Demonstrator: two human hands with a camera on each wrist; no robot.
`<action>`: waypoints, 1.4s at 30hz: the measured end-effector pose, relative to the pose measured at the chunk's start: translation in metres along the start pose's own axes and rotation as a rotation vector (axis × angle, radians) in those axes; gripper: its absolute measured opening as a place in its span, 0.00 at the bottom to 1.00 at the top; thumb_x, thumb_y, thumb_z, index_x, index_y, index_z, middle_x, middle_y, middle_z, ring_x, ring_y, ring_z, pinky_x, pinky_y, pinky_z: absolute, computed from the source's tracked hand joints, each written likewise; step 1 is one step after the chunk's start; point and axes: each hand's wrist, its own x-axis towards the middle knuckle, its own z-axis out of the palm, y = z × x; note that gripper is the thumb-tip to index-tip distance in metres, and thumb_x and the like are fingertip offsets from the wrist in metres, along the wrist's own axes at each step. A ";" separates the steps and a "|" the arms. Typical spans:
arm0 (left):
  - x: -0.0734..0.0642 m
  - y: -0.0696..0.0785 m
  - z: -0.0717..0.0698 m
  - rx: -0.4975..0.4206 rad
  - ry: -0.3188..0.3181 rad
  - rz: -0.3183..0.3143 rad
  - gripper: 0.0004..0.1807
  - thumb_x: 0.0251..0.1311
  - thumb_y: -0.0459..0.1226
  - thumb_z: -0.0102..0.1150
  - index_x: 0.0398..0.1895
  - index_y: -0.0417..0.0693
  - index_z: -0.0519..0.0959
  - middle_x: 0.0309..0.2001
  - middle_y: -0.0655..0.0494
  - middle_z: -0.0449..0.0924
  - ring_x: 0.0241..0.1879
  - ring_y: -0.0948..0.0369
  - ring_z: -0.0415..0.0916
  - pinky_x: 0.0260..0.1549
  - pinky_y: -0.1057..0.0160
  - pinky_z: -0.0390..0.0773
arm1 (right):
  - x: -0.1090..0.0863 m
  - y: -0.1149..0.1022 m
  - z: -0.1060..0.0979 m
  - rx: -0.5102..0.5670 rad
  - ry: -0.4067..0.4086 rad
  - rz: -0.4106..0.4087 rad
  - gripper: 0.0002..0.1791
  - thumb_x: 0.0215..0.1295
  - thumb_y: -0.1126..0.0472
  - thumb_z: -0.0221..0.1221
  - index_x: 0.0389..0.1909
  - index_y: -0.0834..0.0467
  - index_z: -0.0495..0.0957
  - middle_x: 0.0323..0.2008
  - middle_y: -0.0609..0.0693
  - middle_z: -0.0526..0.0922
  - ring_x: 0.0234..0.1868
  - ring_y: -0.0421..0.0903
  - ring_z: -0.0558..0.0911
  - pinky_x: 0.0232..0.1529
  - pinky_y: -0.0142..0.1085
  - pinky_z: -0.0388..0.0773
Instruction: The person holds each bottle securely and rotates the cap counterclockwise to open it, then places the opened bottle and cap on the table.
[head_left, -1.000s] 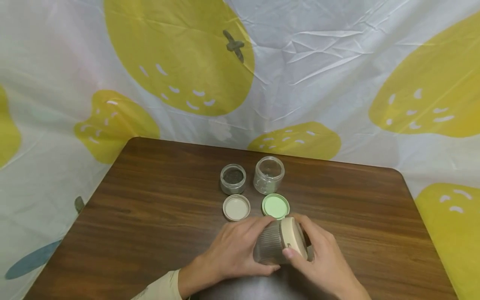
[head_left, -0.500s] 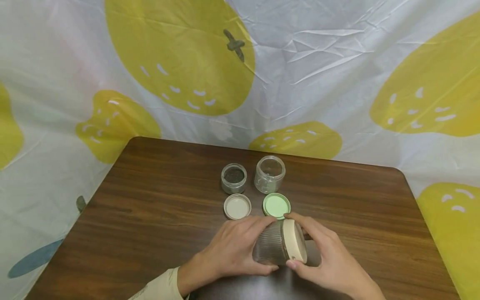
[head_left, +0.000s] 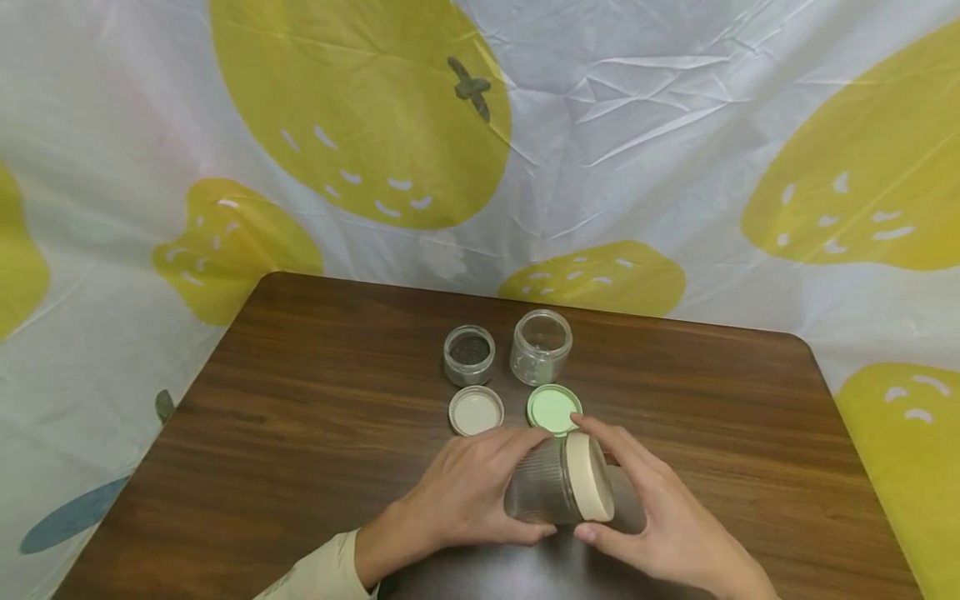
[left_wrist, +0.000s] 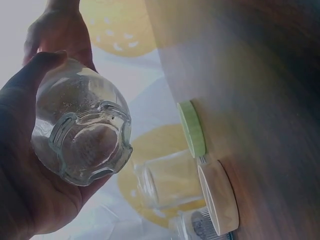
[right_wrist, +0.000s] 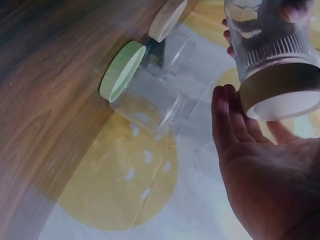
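Observation:
My left hand point(head_left: 465, 492) grips a clear ribbed glass jar point(head_left: 538, 483) tipped on its side, fingers and thumb around its body. A beige lid point(head_left: 587, 477) sits on the jar's mouth, facing right. In the left wrist view, the footed glass base of the jar point(left_wrist: 92, 142) faces the camera. My right hand point(head_left: 671, 517) is spread around the lid, its thumb close below and its forefinger lifted clear above. The right wrist view has the right-hand fingers point(right_wrist: 227, 117) nearly straight beside the lid point(right_wrist: 280, 85); whether any touch it, I cannot tell.
Behind the hands stand an open clear jar point(head_left: 540, 354) and a shorter jar point(head_left: 468, 358) with dark contents. In front of them lie a green lid point(head_left: 553, 408) and a pale beige lid point(head_left: 476, 412). A lemon-print cloth point(head_left: 637, 183) hangs behind the brown table point(head_left: 300, 400).
The right hand's thumb and forefinger have spread away from the beige lid, which they pinched a second ago. The lid has turned slightly. The left hand keeps its hold on the jar.

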 end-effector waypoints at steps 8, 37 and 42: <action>0.001 -0.001 0.000 -0.006 0.006 -0.006 0.51 0.37 0.65 0.81 0.67 0.58 0.74 0.51 0.66 0.85 0.46 0.70 0.81 0.41 0.67 0.84 | 0.003 0.005 0.006 0.119 0.116 0.030 0.44 0.69 0.33 0.63 0.75 0.58 0.69 0.58 0.48 0.85 0.52 0.37 0.85 0.44 0.33 0.86; -0.001 -0.008 0.001 0.050 0.006 -0.005 0.52 0.36 0.65 0.81 0.68 0.57 0.74 0.57 0.63 0.84 0.52 0.67 0.83 0.48 0.65 0.85 | 0.002 0.005 0.011 0.073 0.057 0.129 0.20 0.63 0.57 0.72 0.54 0.48 0.79 0.31 0.32 0.81 0.31 0.28 0.79 0.33 0.29 0.80; 0.000 -0.008 0.000 0.039 0.002 -0.001 0.52 0.37 0.65 0.81 0.68 0.57 0.74 0.57 0.62 0.84 0.53 0.67 0.83 0.49 0.65 0.85 | 0.002 0.007 0.006 0.060 0.049 0.061 0.32 0.59 0.56 0.76 0.65 0.51 0.76 0.37 0.32 0.84 0.38 0.30 0.82 0.42 0.30 0.82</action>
